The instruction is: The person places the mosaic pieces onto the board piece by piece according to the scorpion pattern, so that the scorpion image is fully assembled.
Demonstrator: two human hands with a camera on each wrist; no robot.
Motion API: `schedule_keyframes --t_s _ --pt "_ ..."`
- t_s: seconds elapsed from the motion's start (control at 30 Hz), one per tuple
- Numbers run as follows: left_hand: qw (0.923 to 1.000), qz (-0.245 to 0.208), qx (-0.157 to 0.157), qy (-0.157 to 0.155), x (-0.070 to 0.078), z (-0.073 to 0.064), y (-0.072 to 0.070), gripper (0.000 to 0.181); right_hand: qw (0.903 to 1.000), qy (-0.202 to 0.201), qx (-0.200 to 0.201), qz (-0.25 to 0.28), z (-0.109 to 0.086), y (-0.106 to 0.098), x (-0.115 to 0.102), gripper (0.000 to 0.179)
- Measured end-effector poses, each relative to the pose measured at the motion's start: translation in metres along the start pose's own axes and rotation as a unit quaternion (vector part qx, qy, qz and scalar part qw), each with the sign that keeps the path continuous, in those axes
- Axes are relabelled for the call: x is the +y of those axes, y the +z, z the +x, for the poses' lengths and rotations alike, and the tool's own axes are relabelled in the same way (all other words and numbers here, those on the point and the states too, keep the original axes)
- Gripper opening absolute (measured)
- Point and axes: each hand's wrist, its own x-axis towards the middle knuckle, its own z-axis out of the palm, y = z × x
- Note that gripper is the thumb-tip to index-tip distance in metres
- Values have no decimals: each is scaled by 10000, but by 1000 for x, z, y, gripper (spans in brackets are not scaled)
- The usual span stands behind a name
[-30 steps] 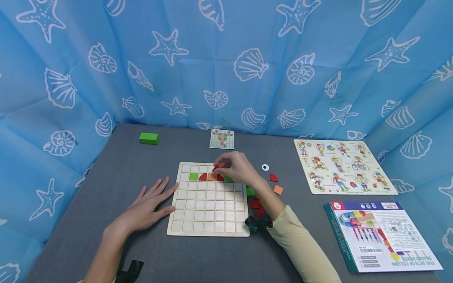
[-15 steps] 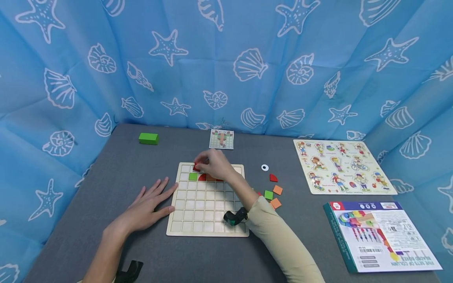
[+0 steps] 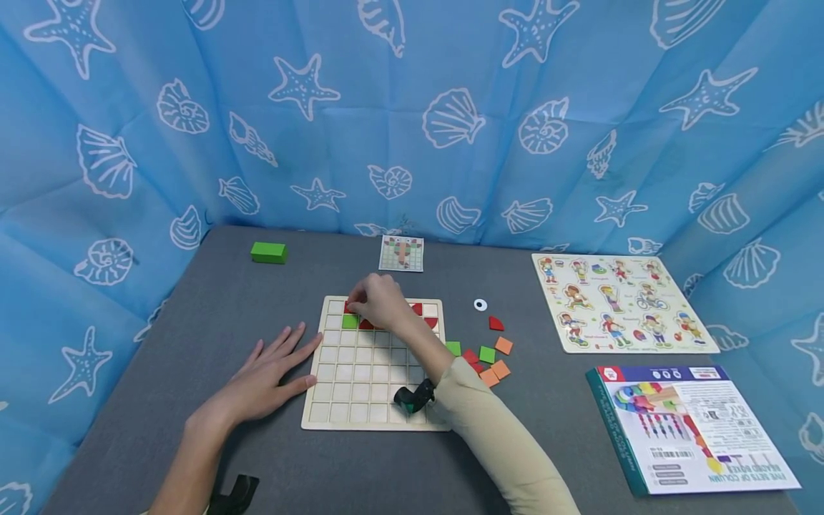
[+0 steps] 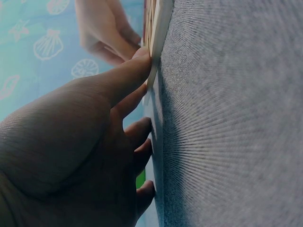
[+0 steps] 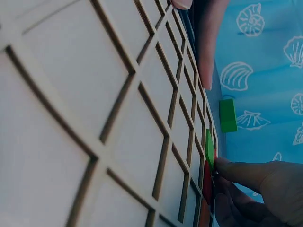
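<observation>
My right hand is over the far rows of the wooden grid board, pinching a small red tile at a far-left cell. Only a sliver of that tile shows by the fingertips in the right wrist view. Just nearer lies a green square tile, with a red quarter-round tile beside it. More red tiles show right of the hand, which hides part of both rows. Flat on the table, my left hand has spread fingers, thumb and index touching the board's left edge.
Loose orange, green and red tiles lie right of the board, near a white ring piece. A pattern card and green block sit behind. A picture puzzle board and a box are at right.
My right hand has moved left along the far row with the red tile and lowered it to the board. The left hand has stayed in place.
</observation>
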Motion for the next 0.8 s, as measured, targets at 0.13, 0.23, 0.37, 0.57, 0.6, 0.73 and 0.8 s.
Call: schedule_keyframes --t_s 0.13,0.23,0.37,0.57,0.6,0.73,0.8 --pt "10000 42 -16 -9 1 -1 0 75 10000 -22 17 47 -3 -2 0 11" --pt "10000 75 -18 -8 1 -1 -1 75 9998 -104 58 186 -8 -5 3 10" --pt "9999 106 -18 -22 1 -1 0 75 9987 -201 39 471 -18 -14 10 10" --pt "9999 97 26 -27 2 -2 0 75 9966 -252 14 780 -42 -32 25 12" --pt "9999 92 39 -19 2 -2 0 75 9966 -240 22 782 -47 -35 28 12" --pt "9999 96 80 22 1 -1 0 75 9977 -99 90 667 -66 -48 40 10" --pt "9999 98 81 30 1 -1 1 75 9984 19 117 560 -76 -56 47 9"
